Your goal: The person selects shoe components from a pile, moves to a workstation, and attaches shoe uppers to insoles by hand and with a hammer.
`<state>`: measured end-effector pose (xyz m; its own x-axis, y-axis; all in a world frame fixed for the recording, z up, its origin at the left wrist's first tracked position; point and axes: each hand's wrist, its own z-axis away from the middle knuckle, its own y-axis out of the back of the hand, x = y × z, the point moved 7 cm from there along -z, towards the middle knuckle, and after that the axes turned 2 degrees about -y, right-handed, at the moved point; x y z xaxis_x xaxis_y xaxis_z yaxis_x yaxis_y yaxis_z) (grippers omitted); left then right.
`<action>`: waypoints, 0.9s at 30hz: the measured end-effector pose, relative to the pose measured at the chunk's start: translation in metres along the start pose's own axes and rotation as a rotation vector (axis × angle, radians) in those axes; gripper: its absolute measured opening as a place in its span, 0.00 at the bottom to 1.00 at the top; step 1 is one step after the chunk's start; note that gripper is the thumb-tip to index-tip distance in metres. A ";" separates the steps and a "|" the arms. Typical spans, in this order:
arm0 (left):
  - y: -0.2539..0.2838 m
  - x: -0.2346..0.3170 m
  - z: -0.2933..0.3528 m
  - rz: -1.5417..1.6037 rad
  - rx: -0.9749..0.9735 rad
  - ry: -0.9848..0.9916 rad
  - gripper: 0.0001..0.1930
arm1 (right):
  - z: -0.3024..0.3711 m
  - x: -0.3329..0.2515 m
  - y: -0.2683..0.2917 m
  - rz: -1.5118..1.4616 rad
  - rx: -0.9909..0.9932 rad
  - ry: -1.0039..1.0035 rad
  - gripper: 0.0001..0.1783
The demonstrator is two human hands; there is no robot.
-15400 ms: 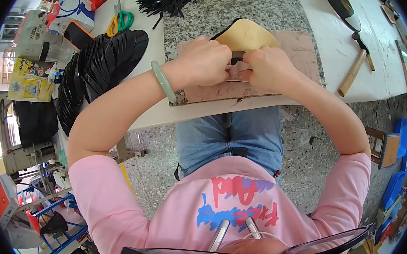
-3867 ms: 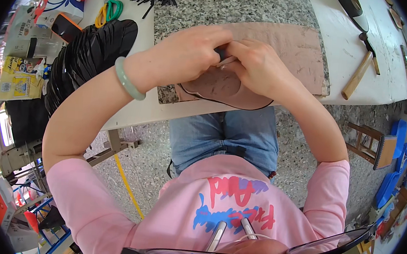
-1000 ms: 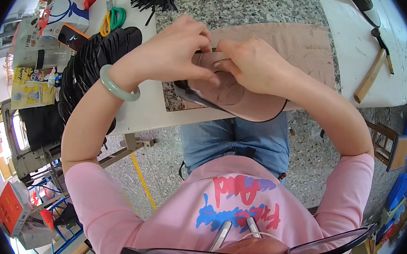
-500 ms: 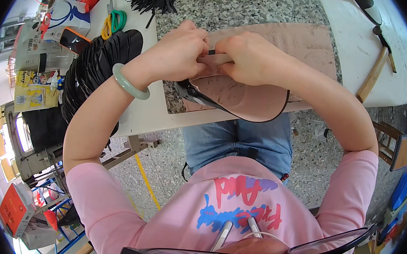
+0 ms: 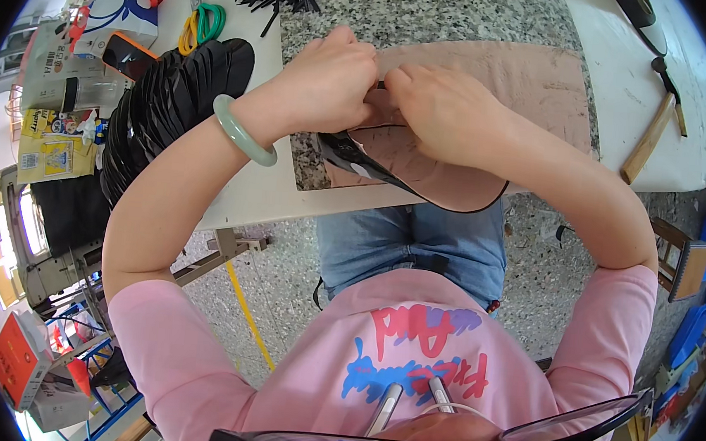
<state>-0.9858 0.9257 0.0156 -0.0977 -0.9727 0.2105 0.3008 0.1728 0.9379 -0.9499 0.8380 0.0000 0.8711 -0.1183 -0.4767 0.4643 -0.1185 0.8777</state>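
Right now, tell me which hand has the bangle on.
The left hand, fingers on the black-edged pink piece: a pale green bangle circles its wrist. The right hand, on the same piece, has a bare wrist.

Single head-worn fisheye view, looking down, close above hands (image 5: 331, 82) and tabletop (image 5: 628, 93)

A hammer (image 5: 649, 138) and speckled slab (image 5: 444, 12) suggest a workshop.

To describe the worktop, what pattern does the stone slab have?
The stone slab is speckled grey, beige and black; the head view shows it.
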 end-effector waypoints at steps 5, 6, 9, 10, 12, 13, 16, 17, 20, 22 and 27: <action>0.005 0.004 -0.001 -0.061 -0.063 0.023 0.13 | 0.022 0.010 0.017 0.147 0.275 0.059 0.20; 0.003 0.003 -0.001 -0.071 -0.110 0.039 0.14 | 0.026 0.011 0.017 0.166 0.337 0.071 0.21; 0.007 0.004 0.004 0.003 0.015 0.045 0.15 | 0.030 0.016 0.020 0.190 0.424 0.056 0.19; 0.008 0.005 0.004 0.001 0.016 0.045 0.15 | 0.030 0.019 0.021 0.191 0.448 0.032 0.17; 0.005 0.003 0.002 -0.020 -0.052 0.068 0.17 | 0.030 0.021 0.020 0.199 0.468 0.031 0.15; 0.005 0.003 0.001 -0.021 -0.049 0.068 0.17 | 0.031 0.023 0.021 0.207 0.486 0.029 0.13; 0.002 -0.001 -0.003 0.038 -0.048 0.073 0.16 | 0.041 0.017 0.028 0.071 0.508 0.243 0.14; 0.002 -0.002 -0.004 0.073 -0.026 0.066 0.16 | 0.046 0.016 0.030 0.073 0.508 0.247 0.14; 0.003 -0.005 -0.007 0.155 -0.048 0.081 0.16 | 0.061 -0.009 0.015 0.011 0.260 0.584 0.19; 0.003 -0.008 -0.007 0.200 -0.094 0.104 0.15 | 0.055 -0.001 0.004 -0.115 0.148 0.468 0.21; 0.003 -0.014 0.008 0.506 -0.064 0.163 0.10 | 0.034 -0.009 0.007 -0.052 0.090 0.441 0.20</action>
<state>-0.9912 0.9414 0.0179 0.2220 -0.7824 0.5818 0.3301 0.6218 0.7102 -0.9600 0.8052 0.0087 0.8410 0.3193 -0.4368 0.5106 -0.2011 0.8360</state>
